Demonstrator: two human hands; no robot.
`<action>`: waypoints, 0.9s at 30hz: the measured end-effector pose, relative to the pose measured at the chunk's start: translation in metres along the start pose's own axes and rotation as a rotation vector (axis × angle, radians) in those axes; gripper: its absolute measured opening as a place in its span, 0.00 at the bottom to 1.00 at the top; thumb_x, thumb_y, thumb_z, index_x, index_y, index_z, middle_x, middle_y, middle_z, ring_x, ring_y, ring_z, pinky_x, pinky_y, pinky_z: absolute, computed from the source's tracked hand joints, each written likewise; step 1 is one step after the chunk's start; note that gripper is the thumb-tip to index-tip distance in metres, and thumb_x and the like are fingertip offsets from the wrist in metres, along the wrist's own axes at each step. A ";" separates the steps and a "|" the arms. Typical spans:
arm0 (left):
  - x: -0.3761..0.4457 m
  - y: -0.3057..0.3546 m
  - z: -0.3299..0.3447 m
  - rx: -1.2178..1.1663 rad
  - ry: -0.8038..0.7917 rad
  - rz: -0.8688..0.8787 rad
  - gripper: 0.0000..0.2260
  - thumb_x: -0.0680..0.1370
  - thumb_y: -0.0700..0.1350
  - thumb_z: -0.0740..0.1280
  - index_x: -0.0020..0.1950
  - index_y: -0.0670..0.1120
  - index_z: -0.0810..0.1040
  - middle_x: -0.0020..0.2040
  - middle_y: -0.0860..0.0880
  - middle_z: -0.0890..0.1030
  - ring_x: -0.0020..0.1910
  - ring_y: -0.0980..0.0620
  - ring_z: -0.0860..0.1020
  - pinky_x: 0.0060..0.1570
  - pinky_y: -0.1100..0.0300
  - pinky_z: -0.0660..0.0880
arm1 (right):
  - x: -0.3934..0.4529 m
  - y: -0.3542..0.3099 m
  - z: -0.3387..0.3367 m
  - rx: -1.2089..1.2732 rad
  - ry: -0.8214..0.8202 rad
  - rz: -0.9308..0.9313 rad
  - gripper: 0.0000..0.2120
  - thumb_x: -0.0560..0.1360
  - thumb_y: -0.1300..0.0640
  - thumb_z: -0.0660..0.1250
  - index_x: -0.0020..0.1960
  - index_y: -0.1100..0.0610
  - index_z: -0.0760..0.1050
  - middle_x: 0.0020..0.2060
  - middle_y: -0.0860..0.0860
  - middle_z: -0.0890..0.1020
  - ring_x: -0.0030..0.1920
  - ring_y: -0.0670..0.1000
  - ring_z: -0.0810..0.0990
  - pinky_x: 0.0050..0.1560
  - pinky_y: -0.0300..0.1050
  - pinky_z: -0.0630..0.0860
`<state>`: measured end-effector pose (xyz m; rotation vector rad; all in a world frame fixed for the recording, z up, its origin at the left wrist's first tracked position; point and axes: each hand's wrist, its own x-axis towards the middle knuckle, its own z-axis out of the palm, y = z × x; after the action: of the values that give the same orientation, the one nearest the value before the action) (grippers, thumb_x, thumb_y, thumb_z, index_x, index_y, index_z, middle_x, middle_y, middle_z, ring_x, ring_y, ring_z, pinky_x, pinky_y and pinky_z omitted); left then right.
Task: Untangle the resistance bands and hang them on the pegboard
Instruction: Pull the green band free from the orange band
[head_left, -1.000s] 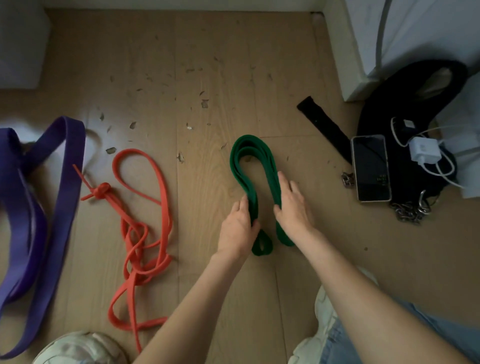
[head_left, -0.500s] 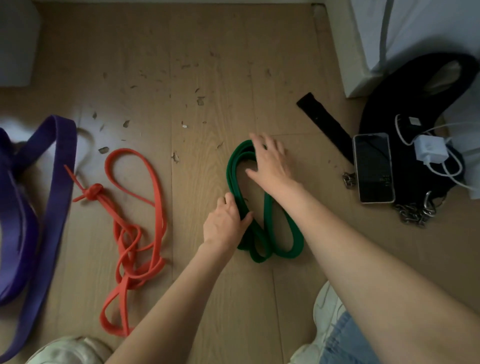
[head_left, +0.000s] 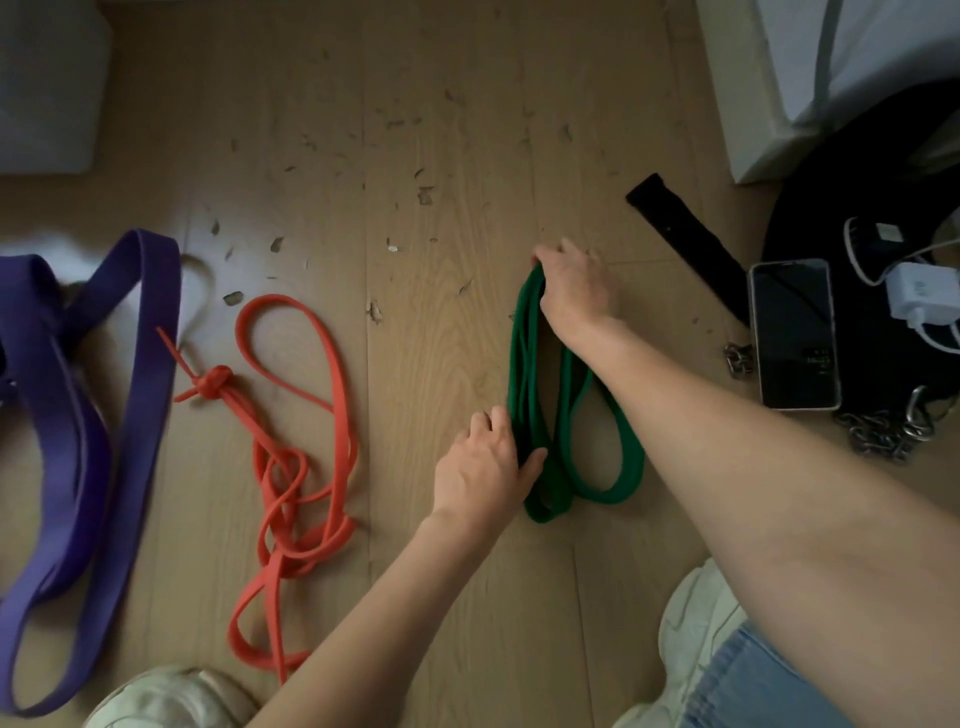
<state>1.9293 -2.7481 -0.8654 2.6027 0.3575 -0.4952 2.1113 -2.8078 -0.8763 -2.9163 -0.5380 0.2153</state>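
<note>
Green resistance band (head_left: 524, 374) lies coiled on the wooden floor (head_left: 415, 156) in front of you, between the orange band (head_left: 296, 441) and the phone (head_left: 794, 332); your right hand (head_left: 574, 291) has travelled from the near end of the coil, across it, to its far end, and its fingers now curl over and pinch the top loops; your left hand (head_left: 485, 467) has stayed low, thumb and fingers gripping the strands near the bottom loops; the coil has stretched longer and its near loops have spread apart; that suggests you are drawing it out to find the twist, so hanging is some way off; the orange band is knotted and snarled; the purple band (head_left: 140, 395) sprawls at far left; no pegboard is in view.
</note>
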 end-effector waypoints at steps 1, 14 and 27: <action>-0.002 0.000 0.001 0.008 0.003 0.006 0.20 0.79 0.58 0.57 0.60 0.44 0.65 0.54 0.46 0.74 0.49 0.47 0.77 0.39 0.60 0.70 | 0.001 0.001 -0.001 0.007 -0.008 -0.006 0.19 0.74 0.68 0.60 0.64 0.58 0.70 0.62 0.59 0.72 0.59 0.61 0.72 0.49 0.50 0.70; -0.021 0.011 0.015 -0.489 0.119 -0.060 0.32 0.75 0.52 0.67 0.73 0.44 0.57 0.69 0.43 0.63 0.67 0.45 0.64 0.67 0.53 0.65 | -0.146 0.024 -0.017 0.311 0.096 0.491 0.21 0.75 0.52 0.66 0.65 0.56 0.68 0.63 0.58 0.69 0.62 0.58 0.68 0.57 0.48 0.66; -0.024 -0.025 0.006 -0.506 0.067 -0.010 0.16 0.72 0.37 0.71 0.58 0.40 0.73 0.54 0.45 0.73 0.53 0.45 0.76 0.54 0.52 0.75 | -0.207 -0.024 0.020 0.219 -0.169 0.174 0.21 0.75 0.54 0.67 0.64 0.60 0.66 0.59 0.54 0.70 0.56 0.54 0.75 0.54 0.44 0.73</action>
<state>1.8975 -2.7330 -0.8703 2.1295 0.4522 -0.2754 1.9087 -2.8582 -0.8688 -2.7436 -0.2635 0.5130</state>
